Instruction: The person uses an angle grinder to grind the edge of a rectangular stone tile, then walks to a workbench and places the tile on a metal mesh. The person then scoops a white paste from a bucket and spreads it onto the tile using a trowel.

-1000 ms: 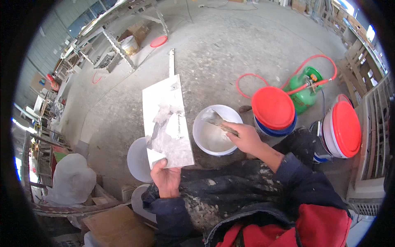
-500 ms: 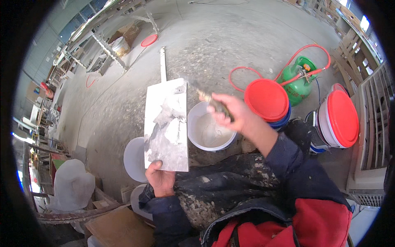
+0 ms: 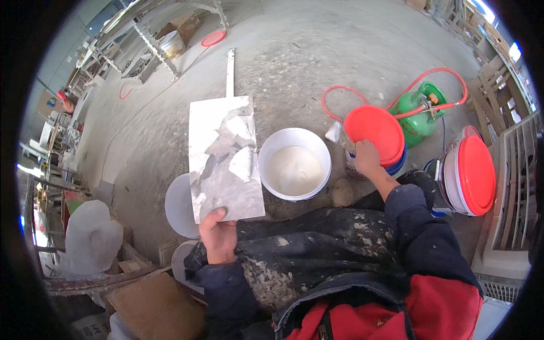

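My left hand is closed on the lower edge of a flat rectangular board, thumb on top. White paste lies in patches on the board's grey, smeared face. To its right stands a white bucket with cream-white paste inside. My right hand is past the bucket, beside a red-lidded bucket. Its fingers are closed round the handle of a putty knife, whose pale blade points away to the left. The handle is mostly hidden by the hand.
A green gas cylinder with a red hose stands behind the red lid. Another red-lidded bucket is at the right. A white container sits left of the board, with a cardboard box at lower left. A white strip extends beyond the board.
My right hand has moved right with the putty knife, from above the paste bucket to beside the red lid. The board has shifted slightly left and away, still in my left hand.
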The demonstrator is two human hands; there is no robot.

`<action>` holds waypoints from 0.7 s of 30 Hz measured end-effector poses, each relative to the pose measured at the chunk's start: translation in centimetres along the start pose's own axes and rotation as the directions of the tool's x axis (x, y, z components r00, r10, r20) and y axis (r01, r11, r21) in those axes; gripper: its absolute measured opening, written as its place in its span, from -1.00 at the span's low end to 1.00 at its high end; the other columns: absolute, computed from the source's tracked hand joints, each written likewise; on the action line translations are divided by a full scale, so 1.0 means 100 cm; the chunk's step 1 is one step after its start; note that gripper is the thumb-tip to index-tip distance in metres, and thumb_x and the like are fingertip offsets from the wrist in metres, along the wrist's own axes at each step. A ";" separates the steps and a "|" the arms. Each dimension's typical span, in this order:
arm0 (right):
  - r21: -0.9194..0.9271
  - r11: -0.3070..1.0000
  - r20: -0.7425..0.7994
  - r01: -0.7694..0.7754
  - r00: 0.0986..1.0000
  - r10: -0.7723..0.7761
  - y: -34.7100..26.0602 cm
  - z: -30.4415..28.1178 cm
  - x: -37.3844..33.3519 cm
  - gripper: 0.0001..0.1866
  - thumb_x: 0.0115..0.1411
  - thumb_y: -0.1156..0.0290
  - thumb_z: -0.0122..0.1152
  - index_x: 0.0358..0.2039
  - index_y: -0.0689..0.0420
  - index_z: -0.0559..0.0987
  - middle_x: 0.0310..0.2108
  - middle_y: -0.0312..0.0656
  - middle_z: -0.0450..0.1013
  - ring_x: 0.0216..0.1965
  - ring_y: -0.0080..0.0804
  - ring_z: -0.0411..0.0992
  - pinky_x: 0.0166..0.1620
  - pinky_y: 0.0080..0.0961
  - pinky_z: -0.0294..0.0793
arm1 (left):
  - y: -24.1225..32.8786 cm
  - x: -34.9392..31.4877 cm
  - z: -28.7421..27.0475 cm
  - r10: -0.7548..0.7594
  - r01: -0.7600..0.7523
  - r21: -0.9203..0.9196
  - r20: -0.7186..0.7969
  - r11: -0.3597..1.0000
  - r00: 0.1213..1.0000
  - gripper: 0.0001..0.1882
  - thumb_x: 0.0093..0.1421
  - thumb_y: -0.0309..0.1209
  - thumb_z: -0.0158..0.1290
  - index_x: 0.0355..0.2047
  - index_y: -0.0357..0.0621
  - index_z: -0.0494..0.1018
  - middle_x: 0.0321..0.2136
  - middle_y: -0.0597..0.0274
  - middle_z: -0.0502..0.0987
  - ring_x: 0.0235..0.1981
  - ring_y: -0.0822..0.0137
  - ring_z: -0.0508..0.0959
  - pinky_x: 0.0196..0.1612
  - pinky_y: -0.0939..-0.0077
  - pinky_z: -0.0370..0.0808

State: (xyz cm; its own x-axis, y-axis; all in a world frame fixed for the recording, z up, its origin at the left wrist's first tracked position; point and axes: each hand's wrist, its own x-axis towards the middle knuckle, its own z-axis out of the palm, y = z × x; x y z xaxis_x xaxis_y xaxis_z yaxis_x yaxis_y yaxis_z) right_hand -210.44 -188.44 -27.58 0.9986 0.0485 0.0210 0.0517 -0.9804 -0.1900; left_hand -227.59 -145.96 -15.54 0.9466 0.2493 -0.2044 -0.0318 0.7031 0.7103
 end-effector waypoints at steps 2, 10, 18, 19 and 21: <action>-0.082 0.996 -0.028 0.025 0.999 -0.027 0.009 0.016 0.004 -0.64 0.06 0.34 0.41 -0.17 0.20 0.54 -0.15 0.08 0.47 -0.04 0.08 0.48 -0.02 -0.02 0.52 | -0.003 0.001 0.011 0.001 0.000 0.011 -0.018 1.000 1.000 -0.25 0.04 -0.57 0.14 0.31 -0.22 0.30 0.12 0.08 0.54 0.06 0.10 0.61 -0.02 0.23 0.63; 0.038 0.905 -0.142 0.424 0.899 -0.415 0.003 -0.014 0.010 -0.77 0.01 0.55 0.24 -0.26 0.19 0.51 -0.19 0.03 0.43 -0.07 0.09 0.43 -0.03 -0.07 0.46 | -0.024 0.007 0.003 0.064 -0.063 0.013 -0.079 0.998 0.995 -0.24 0.06 -0.55 0.13 0.33 -0.23 0.26 0.15 0.03 0.51 0.05 0.05 0.62 -0.06 0.17 0.69; 0.249 0.533 0.041 0.808 0.542 -0.840 -0.075 0.017 -0.027 -0.86 0.02 0.55 0.16 -0.35 0.15 0.51 -0.24 -0.08 0.41 -0.13 -0.03 0.41 -0.05 -0.10 0.45 | -0.028 0.009 0.011 0.093 -0.090 0.040 -0.072 0.995 0.993 -0.23 0.11 -0.50 0.11 0.36 -0.31 0.20 0.21 -0.09 0.47 0.12 -0.11 0.60 0.02 -0.10 0.72; 0.257 0.532 0.073 0.807 0.533 -0.843 -0.078 0.026 -0.031 -0.84 0.02 0.53 0.19 -0.33 0.16 0.52 -0.21 -0.08 0.42 -0.11 -0.02 0.41 -0.04 -0.13 0.46 | -0.029 0.008 0.012 0.094 -0.092 0.037 -0.075 0.995 0.993 -0.24 0.11 -0.51 0.10 0.35 -0.33 0.20 0.20 -0.11 0.48 0.11 -0.12 0.61 0.01 -0.10 0.72; 0.281 0.574 0.132 0.769 0.562 -0.817 -0.080 0.034 -0.037 -0.83 0.02 0.51 0.23 -0.31 0.17 0.53 -0.18 -0.08 0.43 -0.06 -0.02 0.41 0.00 -0.15 0.47 | -0.029 0.009 0.008 0.101 -0.099 0.026 -0.080 0.995 0.992 -0.26 0.11 -0.53 0.07 0.35 -0.36 0.19 0.17 -0.14 0.49 0.08 -0.15 0.62 -0.02 -0.10 0.74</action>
State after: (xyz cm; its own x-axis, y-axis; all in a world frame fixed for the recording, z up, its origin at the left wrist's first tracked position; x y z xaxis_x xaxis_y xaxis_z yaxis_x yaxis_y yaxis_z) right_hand -214.48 -180.12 -29.44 0.5203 0.8532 0.0370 0.8007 -0.4723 -0.3685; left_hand -226.38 -148.26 -17.24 0.9100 0.3713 -0.1845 -0.1173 0.6574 0.7444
